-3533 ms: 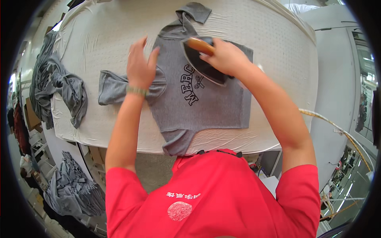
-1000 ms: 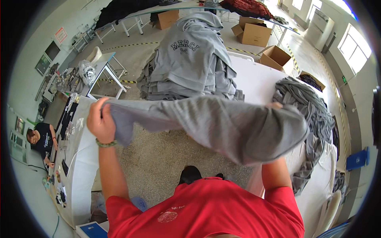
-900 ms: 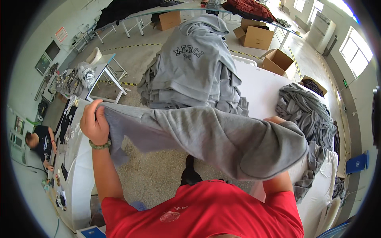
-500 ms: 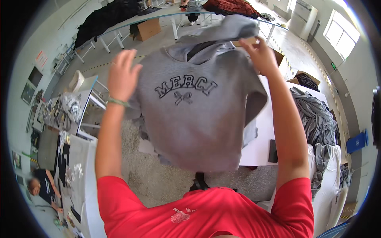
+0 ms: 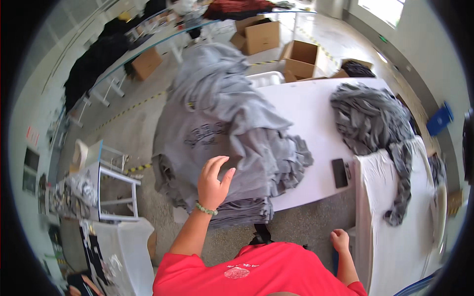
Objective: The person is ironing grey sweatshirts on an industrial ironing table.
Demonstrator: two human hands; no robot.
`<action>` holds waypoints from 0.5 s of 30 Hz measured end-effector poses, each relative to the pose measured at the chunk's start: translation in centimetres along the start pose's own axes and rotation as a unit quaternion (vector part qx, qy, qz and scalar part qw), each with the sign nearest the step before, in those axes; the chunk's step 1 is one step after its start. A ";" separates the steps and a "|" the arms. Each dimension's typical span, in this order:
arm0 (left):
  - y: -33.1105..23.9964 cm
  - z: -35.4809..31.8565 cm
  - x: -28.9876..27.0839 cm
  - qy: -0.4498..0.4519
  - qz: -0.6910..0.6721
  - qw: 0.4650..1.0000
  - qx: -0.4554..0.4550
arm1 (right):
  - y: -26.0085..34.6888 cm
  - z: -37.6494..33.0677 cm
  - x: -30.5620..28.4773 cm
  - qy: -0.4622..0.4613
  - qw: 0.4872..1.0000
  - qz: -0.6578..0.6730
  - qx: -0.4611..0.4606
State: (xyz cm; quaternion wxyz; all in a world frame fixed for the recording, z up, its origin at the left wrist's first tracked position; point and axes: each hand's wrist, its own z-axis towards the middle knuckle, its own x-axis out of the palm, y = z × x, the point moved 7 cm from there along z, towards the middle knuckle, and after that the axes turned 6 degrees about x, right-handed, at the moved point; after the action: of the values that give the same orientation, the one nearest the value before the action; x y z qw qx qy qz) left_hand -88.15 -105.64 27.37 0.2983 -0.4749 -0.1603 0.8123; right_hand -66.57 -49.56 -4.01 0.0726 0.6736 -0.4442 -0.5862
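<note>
My left hand [image 5: 213, 185], a beaded bracelet at its wrist, is held over the near side of a large heap of grey garments. Its fingers are stretched and apart, and it holds nothing. Below it the grey sweatshirt [image 5: 197, 153], with dark lettering on its chest, lies rumpled on top of the grey garment pile [image 5: 291, 163]. Whether the fingertips touch the cloth, I cannot tell. Down at the right, my right hand [image 5: 339, 240] hangs away from the pile, beside the white-covered table, its fingers curled in with nothing visible in them.
The pile stands on a white table [image 5: 316, 113], with a black phone [image 5: 339, 172] near its front edge. More grey garments [image 5: 370, 118] are heaped at the right, some hanging over a white-covered surface [image 5: 375, 192]. Cardboard boxes [image 5: 261, 38] stand on the floor beyond.
The sweatshirt held up in front of me has come down onto the pile, out of both hands. My right hand has dropped to my side; my left hand has lowered and shifted right.
</note>
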 end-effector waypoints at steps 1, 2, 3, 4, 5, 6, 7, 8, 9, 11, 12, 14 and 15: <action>-4.2 1.2 0.4 0.019 -0.055 0.997 0.052 | -2.9 -1.8 0.2 0.024 0.998 -0.008 0.063; -8.7 2.4 1.1 0.041 -0.116 0.987 0.105 | -6.0 -4.0 0.1 0.045 0.990 -0.015 0.130; -13.5 3.1 1.6 0.065 -0.177 0.969 0.157 | -9.1 -6.5 0.0 0.067 0.978 -0.019 0.197; -18.6 3.2 2.4 0.121 -0.284 0.931 0.195 | -9.6 -8.7 -0.2 0.098 0.972 -0.015 0.215; -23.8 3.0 2.5 0.178 -0.385 0.877 0.226 | -9.9 -10.5 -0.1 0.130 0.964 -0.009 0.233; -29.5 2.5 2.1 0.243 -0.433 0.822 0.278 | -11.0 -12.3 -0.1 0.138 0.968 -0.026 0.207; -35.0 1.3 1.2 0.304 -0.476 0.759 0.325 | -12.7 -13.5 0.4 0.148 0.972 -0.044 0.179; -39.4 -1.0 1.2 0.334 -0.506 0.702 0.374 | -13.7 -14.8 0.4 0.133 0.983 -0.062 0.108; -43.6 -3.6 1.5 0.364 -0.541 0.634 0.417 | -14.8 -16.3 -0.1 0.133 0.979 -0.032 0.149; -51.3 -7.9 -0.5 0.435 -0.463 0.563 0.530 | -16.3 -17.6 -2.0 0.090 0.989 0.004 0.116; -54.5 -11.4 0.5 0.448 -0.483 0.540 0.523 | -19.6 -19.4 -2.7 0.082 0.983 0.016 0.162; -59.1 -14.5 3.1 0.436 -0.583 0.616 0.301 | -24.1 -21.8 -4.3 0.072 0.972 0.021 0.224; -60.6 -15.1 4.4 0.455 -0.585 0.604 0.295 | -25.8 -23.8 -4.8 0.075 0.967 0.033 0.243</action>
State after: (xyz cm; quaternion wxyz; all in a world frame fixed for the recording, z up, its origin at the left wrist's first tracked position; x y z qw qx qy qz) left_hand -56.55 -56.50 49.84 0.8678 -0.4744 0.0007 0.1476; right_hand -32.60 -41.00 -9.22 -0.0416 0.6980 -0.5885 -0.4058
